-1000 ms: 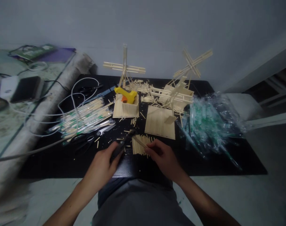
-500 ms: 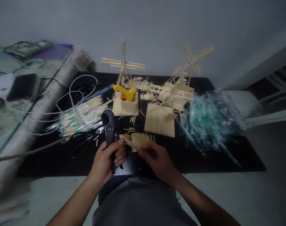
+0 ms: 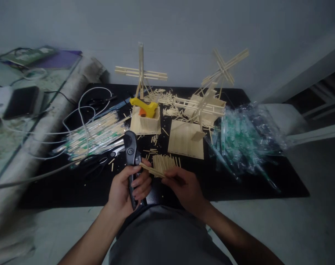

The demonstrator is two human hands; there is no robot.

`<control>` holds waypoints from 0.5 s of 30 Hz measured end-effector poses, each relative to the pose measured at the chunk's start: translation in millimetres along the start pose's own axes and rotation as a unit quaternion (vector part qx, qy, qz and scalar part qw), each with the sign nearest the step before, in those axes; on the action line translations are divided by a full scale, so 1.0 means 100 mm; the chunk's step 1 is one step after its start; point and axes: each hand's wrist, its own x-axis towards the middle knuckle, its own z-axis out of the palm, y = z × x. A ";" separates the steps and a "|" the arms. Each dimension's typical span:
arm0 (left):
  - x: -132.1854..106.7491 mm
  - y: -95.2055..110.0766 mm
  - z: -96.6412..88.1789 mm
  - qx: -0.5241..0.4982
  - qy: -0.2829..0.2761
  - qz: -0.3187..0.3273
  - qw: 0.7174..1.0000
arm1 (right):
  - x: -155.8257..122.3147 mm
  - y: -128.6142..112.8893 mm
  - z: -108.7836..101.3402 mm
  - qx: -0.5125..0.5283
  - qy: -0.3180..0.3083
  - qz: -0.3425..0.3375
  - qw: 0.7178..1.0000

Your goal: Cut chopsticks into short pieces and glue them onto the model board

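My left hand [image 3: 130,186] is wrapped round the handles of black cutting pliers [image 3: 131,150], held upright with the head pointing away from me. My right hand [image 3: 182,184] pinches a short bundle of wooden sticks [image 3: 152,170], whose far end touches the pliers' jaws. Both hands hover over the near edge of a black table [image 3: 266,184]. Just beyond them lies a row of cut wooden sticks [image 3: 164,162].
Stick-built panels [image 3: 186,140], a small box [image 3: 145,123] holding a yellow glue gun [image 3: 143,106], and two stick windmills [image 3: 141,73] stand behind. Wrapped chopsticks [image 3: 95,134] and scissors [image 3: 101,160] lie left. Empty plastic wrappers [image 3: 244,136] pile up right. White cables [image 3: 81,110] loop at left.
My left hand has lifted the pliers off the table and turned them upright. My right hand has raised the sticks and brought their end to the jaws.
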 end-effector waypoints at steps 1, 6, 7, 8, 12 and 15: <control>-0.01 -0.01 0.01 0.005 0.000 0.001 1.000 | 0.00 -0.01 0.00 0.003 -0.001 -0.001 1.000; -0.01 0.02 0.05 0.111 0.053 0.041 0.992 | 0.06 -0.11 -0.04 0.001 -0.019 0.005 1.000; -0.02 0.05 0.04 0.154 0.076 0.065 0.983 | 0.09 -0.14 -0.06 -0.005 -0.017 0.007 1.000; -0.03 0.09 0.00 0.209 0.098 0.091 0.969 | 0.11 -0.16 -0.08 -0.008 -0.011 0.009 1.000; -0.14 0.29 -0.21 0.545 0.161 0.172 0.805 | 0.19 -0.21 -0.18 -0.007 0.015 0.006 1.000; -0.22 0.41 -0.34 0.708 0.167 0.191 0.659 | 0.20 -0.23 -0.21 -0.026 0.007 -0.006 1.000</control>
